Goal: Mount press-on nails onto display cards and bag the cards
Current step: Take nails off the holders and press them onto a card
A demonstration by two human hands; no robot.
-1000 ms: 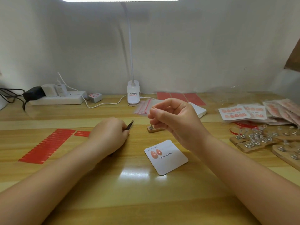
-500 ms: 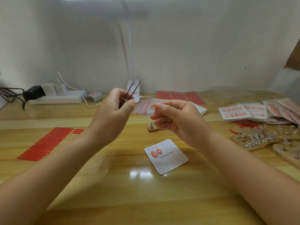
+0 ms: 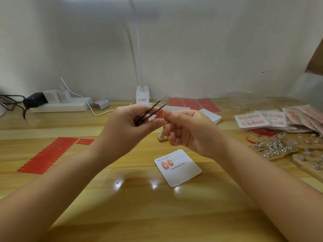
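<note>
A white display card [image 3: 181, 169] printed "Handmade Nail" lies on the wooden desk [image 3: 139, 198] with two pink press-on nails [image 3: 166, 163] stuck at its top left. Above it my left hand [image 3: 129, 124] grips black tweezers [image 3: 153, 109], tips pointing up and right. My right hand [image 3: 188, 130] is raised against the left one, its fingertips pinched together by the tweezers; something small and pale seems to be between them, too blurred to name. A small wooden stand [image 3: 162, 137] with a metal holder sits just behind my hands.
Red adhesive strips [image 3: 50, 154] lie in rows at left. A power strip [image 3: 59, 106] with plugs and a lamp base [image 3: 142, 96] stand at the back. Finished nail cards [image 3: 251, 119], bagged cards [image 3: 304, 117] and wooden sticks with metal holders [image 3: 279, 147] fill the right side.
My left hand lifted the tweezers off the desk and brought them up to my right hand's fingertips. The two hands now touch. The card has not moved.
</note>
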